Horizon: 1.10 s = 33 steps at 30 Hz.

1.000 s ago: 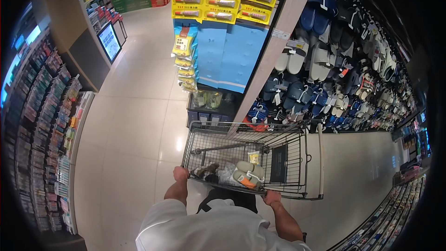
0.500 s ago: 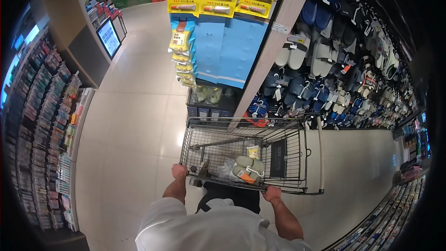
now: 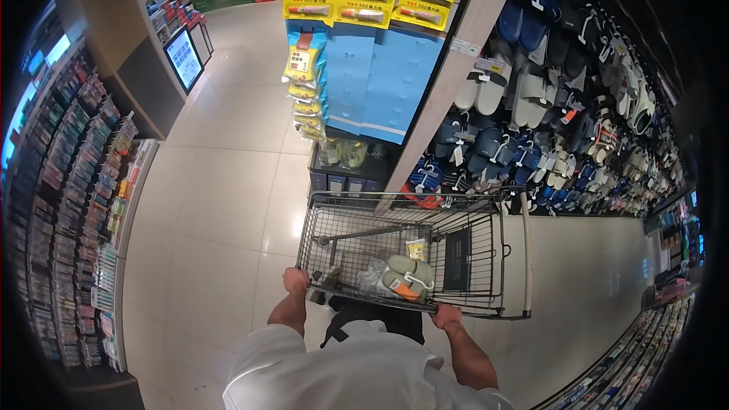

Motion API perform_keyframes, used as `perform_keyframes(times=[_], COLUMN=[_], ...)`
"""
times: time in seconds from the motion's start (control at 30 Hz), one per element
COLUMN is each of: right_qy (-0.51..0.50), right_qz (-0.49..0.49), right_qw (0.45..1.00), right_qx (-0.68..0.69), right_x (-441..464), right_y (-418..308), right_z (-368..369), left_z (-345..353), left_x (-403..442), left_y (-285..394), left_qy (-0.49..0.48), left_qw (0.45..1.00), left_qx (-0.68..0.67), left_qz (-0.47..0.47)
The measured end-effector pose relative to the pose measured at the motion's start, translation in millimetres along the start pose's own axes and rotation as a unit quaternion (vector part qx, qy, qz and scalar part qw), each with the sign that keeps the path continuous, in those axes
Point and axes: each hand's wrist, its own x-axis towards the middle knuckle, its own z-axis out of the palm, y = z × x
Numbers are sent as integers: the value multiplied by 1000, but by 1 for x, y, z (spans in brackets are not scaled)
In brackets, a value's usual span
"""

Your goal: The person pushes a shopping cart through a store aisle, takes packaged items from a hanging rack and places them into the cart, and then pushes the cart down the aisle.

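Both hands (image 3: 296, 281) clamp the cart (image 3: 458, 260) at lower centre, whose far side could bump the upper-centre display (image 3: 402, 83) if pushed forward

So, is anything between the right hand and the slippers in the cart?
Yes: the near rim of the cart, which the right hand grips, lies between it and the slippers. Above the rim, nothing visible blocks the way.

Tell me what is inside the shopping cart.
Inside the shopping cart are greenish slippers with a white hanger and an orange tag, a small yellow packet beside them, and crumpled clear plastic. The slippers hide whatever lies directly beneath them.
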Motion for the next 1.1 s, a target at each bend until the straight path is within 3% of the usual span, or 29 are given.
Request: perform_keyframes(times=[1.1], right_qy=[-37], right_qz=[-26], right_qw=[999], right_qx=[3], right_x=[29], right_y=[24], right_z=[8], left_z=[5], left_x=[-2], left_y=[-8], left_qy=[-49], left_qw=[998], left_qx=[-19], left_qz=[-36])
